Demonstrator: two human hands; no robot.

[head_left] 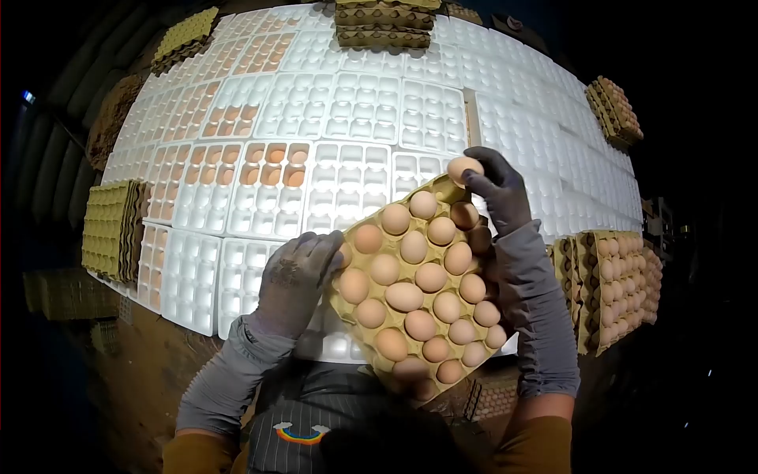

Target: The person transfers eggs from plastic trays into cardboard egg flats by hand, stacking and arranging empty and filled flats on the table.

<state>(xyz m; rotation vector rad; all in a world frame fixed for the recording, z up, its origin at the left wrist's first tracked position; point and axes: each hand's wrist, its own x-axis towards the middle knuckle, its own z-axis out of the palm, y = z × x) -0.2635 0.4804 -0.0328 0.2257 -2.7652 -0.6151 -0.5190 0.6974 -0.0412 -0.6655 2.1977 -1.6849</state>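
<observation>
My left hand [298,276], in a dark grey glove, is closed at the upper left edge of a yellowish cardboard egg tray [359,328], its fingers against an egg [341,256] there. The tray lies tilted in front of me, filled with brown eggs. At its top right corner my right hand [491,180], gloved too, pinches a pale egg [465,170] between thumb and fingers, just above the tray. Beyond the tray, white foam trays [347,183] with square cups cover the surface. One foam tray [272,189] to the left has several brown eggs in its upper cups.
Stacked cardboard trays stand at the left [114,229], far middle [384,24] and far left [185,35]. Stacks with eggs stand at the right [616,288] and far right [614,110]. A narrow gap [472,118] runs between foam trays.
</observation>
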